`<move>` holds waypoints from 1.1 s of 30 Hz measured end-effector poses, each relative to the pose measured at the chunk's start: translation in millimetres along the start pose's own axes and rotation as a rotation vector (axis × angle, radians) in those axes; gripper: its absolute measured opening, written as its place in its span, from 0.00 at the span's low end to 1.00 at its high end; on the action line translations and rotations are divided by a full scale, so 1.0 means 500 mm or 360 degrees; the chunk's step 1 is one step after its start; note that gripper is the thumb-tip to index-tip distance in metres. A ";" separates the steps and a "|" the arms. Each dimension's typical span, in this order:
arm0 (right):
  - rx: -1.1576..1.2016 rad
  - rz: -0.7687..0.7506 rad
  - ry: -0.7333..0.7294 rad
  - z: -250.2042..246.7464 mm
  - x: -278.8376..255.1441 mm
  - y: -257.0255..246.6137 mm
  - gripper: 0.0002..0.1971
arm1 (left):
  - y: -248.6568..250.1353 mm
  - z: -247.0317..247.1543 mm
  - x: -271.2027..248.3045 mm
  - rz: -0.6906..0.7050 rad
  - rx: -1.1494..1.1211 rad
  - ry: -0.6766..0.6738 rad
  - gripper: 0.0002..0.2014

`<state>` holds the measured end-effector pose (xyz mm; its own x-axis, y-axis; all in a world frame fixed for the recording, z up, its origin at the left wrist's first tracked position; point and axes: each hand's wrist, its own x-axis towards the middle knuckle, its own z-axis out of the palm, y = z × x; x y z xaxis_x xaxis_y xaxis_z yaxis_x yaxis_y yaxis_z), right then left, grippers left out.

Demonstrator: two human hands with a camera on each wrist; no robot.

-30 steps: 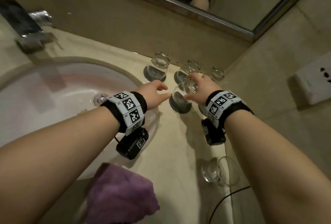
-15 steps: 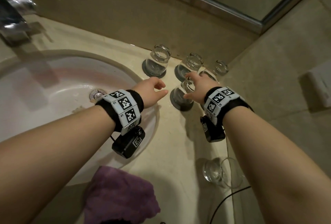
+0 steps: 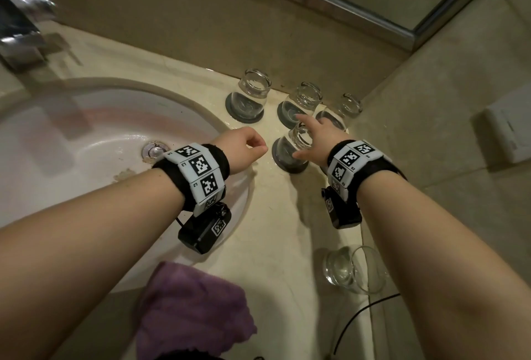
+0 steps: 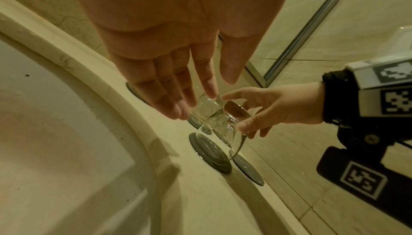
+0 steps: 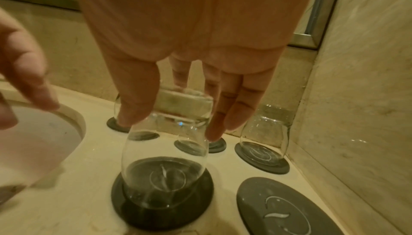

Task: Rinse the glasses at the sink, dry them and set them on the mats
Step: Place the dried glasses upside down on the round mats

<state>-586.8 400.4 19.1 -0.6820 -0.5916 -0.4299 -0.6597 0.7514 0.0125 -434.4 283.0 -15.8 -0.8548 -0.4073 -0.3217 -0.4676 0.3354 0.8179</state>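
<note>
Glass (image 5: 165, 159) inverted on mat (image 5: 138, 221), right grip (image 3: 319, 141) released astride; left grip (image 3: 244, 148) slack, empty, over sink rim (image 3: 161, 92).

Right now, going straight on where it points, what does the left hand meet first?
Left hand would likely meet the upturned glass on the near mat, under the right hand; depth unclear.

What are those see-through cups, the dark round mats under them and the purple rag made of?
The cups look like clear glossy glass: you see straight through the walls. The mats look matte dark grey and dull, perhaps rubber or silicone. The rag is soft purple cloth, fuzzy and rumpled, maybe terry or microfibre.
</note>
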 end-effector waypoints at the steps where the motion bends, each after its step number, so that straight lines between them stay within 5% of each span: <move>1: 0.0030 0.0004 0.0010 -0.002 -0.004 0.003 0.42 | 0.002 0.002 -0.001 0.0013 0.0014 -0.0010 0.11; 8: 0.0171 0.0087 0.0212 -0.034 -0.068 0.049 0.39 | 0.075 0.058 -0.037 0.0371 0.0287 -0.0178 0.12; 17: 0.0279 0.0353 0.0307 -0.027 -0.220 0.156 0.33 | 0.165 0.230 -0.130 0.1099 0.1166 -0.0821 0.18; 24: 0.0328 0.0385 0.0296 0.007 -0.279 0.179 0.33 | 0.147 0.304 -0.143 0.0979 0.1459 -0.0785 0.15; 27: 0.0344 0.0342 0.0318 0.008 -0.289 0.176 0.32 | 0.143 0.313 -0.136 0.0789 0.1262 -0.0741 0.06; 30: 0.0427 0.0310 0.0357 0.003 -0.294 0.172 0.30 | 0.138 0.287 -0.125 0.0668 0.1046 -0.0615 0.07; 33: 0.0598 0.0308 0.0337 0.004 -0.290 0.164 0.26 | 0.127 0.235 -0.116 0.0356 0.0341 -0.0382 0.10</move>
<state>-541.4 548.4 80.6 -0.8564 -0.4474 -0.2578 -0.3806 0.8843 -0.2704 -441.1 427.8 -1.2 -0.9575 -0.1022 -0.2697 -0.2783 0.5733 0.7707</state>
